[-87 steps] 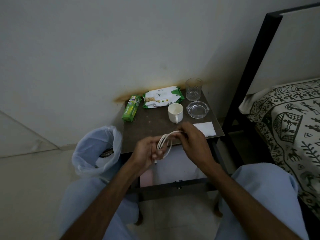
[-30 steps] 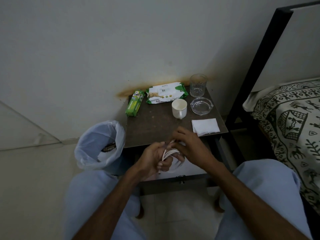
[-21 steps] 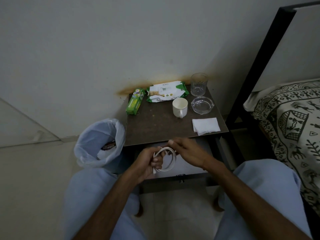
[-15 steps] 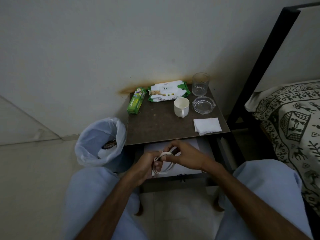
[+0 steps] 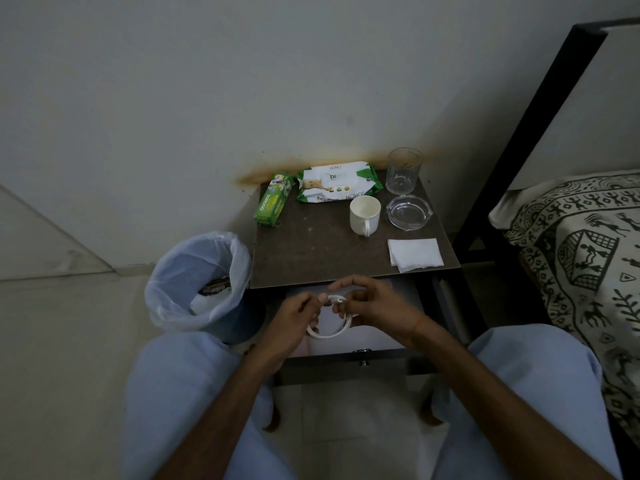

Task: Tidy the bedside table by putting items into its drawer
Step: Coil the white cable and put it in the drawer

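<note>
A coiled white cable (image 5: 330,325) hangs between my hands above the open drawer (image 5: 381,337) of the bedside table (image 5: 311,251). My left hand (image 5: 294,318) grips the coil's left side. My right hand (image 5: 375,304) pinches its top end with thumb and fingers. On the tabletop lie a green Odomos box (image 5: 273,199), a pack of baby wipes (image 5: 337,181), a white mug (image 5: 364,214), a drinking glass (image 5: 403,170), a glass ashtray (image 5: 409,212) and a folded white tissue (image 5: 415,254).
A bin lined with a pale bag (image 5: 199,282) stands left of the table. A black bed frame (image 5: 526,133) and patterned bedding (image 5: 585,251) are on the right. My knees in light trousers flank the drawer front.
Both hands with the cable moved from over the tabletop's front edge down over the open drawer. The loops have been wound into a tighter coil.
</note>
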`<state>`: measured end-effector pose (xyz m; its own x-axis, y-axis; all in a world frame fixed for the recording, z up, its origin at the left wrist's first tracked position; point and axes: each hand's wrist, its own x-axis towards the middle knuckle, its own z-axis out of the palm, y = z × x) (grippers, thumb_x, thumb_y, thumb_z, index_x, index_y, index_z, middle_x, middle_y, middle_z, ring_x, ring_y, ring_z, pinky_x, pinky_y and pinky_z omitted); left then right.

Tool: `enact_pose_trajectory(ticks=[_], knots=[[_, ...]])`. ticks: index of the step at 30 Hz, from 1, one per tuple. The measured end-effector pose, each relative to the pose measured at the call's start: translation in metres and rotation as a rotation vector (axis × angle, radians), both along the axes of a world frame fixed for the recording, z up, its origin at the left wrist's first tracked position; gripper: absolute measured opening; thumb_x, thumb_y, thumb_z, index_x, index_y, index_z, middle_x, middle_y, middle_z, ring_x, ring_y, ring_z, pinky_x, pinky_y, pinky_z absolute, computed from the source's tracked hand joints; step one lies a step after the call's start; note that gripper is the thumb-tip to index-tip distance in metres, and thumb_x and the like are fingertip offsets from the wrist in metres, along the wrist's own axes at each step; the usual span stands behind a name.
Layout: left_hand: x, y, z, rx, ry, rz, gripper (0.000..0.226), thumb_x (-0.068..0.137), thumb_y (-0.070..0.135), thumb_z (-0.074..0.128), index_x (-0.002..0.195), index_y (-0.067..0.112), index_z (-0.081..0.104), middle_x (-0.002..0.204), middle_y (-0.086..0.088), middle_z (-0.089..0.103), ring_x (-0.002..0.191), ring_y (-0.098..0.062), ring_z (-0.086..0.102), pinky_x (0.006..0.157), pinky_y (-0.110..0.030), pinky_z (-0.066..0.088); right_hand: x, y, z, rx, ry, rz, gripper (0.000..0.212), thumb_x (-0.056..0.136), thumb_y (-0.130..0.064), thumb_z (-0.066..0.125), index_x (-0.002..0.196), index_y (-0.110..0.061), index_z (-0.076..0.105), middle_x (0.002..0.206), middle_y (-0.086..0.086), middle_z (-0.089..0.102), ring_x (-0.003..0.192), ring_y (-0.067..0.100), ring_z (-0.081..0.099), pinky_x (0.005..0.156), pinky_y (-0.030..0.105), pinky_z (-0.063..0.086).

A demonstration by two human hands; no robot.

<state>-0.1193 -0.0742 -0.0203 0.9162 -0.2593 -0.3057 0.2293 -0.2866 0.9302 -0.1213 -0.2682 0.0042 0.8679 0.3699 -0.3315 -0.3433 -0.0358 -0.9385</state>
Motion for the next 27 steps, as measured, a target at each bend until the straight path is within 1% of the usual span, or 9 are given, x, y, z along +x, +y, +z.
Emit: enact_pose_trajectory(ticks=[2,5,8,10,12,16,22,24,27], knots=[[-0.001,-0.001,-0.002,0.042,-0.043,0.023,0.030,0.100,0.033,0.046,0.088,0.014,0.066,0.065,0.005,0.054,0.059,-0.007,0.051,0.058,-0.021,0.042,-0.003,0.005,-0.003,-0.184,-0.142,0.050,0.028,0.086,-0.010,0.068,0.110,-0.025,0.065,0.105,-0.001,0.068,0.088,0.013,0.069,0.070,0.022,0.057],[-0.005,-0.005,-0.006,0.070,-0.063,0.051,0.026,0.098,0.034,0.049,0.082,0.023,0.065,0.063,0.007,0.055,0.058,-0.005,0.052,0.057,-0.021,0.042,-0.003,0.008,-0.011,-0.363,-0.299,-0.060,0.013,0.088,-0.022,0.067,0.100,-0.022,0.069,0.093,-0.004,0.070,0.082,0.008,0.069,0.074,0.026,0.058],[-0.002,-0.005,-0.006,-0.010,0.033,0.113,0.026,0.095,0.037,0.054,0.084,0.020,0.070,0.068,0.002,0.059,0.065,-0.012,0.056,0.063,-0.026,0.049,0.000,0.006,-0.017,-0.469,-0.322,-0.189,0.008,0.091,-0.022,0.063,0.098,-0.023,0.067,0.087,-0.006,0.070,0.080,0.003,0.068,0.076,0.023,0.057],[0.003,-0.001,-0.004,-0.105,0.119,0.140,0.024,0.093,0.036,0.059,0.091,0.017,0.074,0.077,-0.001,0.065,0.077,-0.018,0.062,0.077,-0.035,0.056,0.002,0.006,-0.020,-0.487,-0.319,-0.231,0.006,0.094,-0.023,0.059,0.100,-0.023,0.061,0.091,-0.006,0.070,0.084,0.002,0.068,0.077,0.022,0.057],[0.006,0.003,-0.003,-0.162,0.170,0.146,0.020,0.091,0.032,0.064,0.098,0.018,0.076,0.089,-0.001,0.072,0.089,-0.019,0.067,0.086,-0.036,0.057,0.002,0.007,-0.022,-0.503,-0.331,-0.233,0.004,0.097,-0.025,0.053,0.100,-0.023,0.056,0.094,-0.007,0.070,0.087,0.002,0.068,0.075,0.022,0.057],[0.006,0.005,-0.002,-0.182,0.186,0.164,0.019,0.088,0.026,0.068,0.105,0.020,0.076,0.102,-0.004,0.076,0.101,-0.021,0.069,0.080,-0.027,0.057,0.003,0.007,-0.023,-0.445,-0.327,-0.255,0.003,0.100,-0.027,0.046,0.098,-0.025,0.047,0.098,-0.008,0.067,0.087,0.001,0.069,0.071,0.019,0.056],[0.007,0.009,-0.005,-0.171,0.120,0.254,0.021,0.086,0.015,0.070,0.105,0.008,0.075,0.098,-0.013,0.076,0.097,-0.031,0.071,0.075,-0.027,0.060,0.004,0.005,-0.020,-0.373,-0.284,-0.151,0.012,0.099,-0.028,0.047,0.104,-0.018,0.047,0.106,-0.001,0.066,0.089,0.007,0.069,0.077,0.031,0.060],[0.006,0.009,-0.006,-0.174,0.105,0.259,0.020,0.085,0.013,0.071,0.104,0.007,0.075,0.097,-0.014,0.076,0.094,-0.030,0.072,0.074,-0.028,0.061,0.002,0.007,-0.019,-0.372,-0.315,-0.124,0.016,0.096,-0.030,0.055,0.105,-0.019,0.049,0.101,-0.003,0.065,0.086,0.006,0.067,0.075,0.026,0.058],[0.005,0.007,-0.006,-0.164,0.089,0.232,0.021,0.083,0.012,0.073,0.103,0.006,0.075,0.096,-0.011,0.077,0.092,-0.025,0.073,0.076,-0.029,0.061,0.001,0.010,-0.022,-0.416,-0.362,-0.157,0.025,0.091,-0.029,0.063,0.112,-0.024,0.051,0.092,-0.007,0.066,0.078,0.002,0.066,0.065,0.016,0.054]])
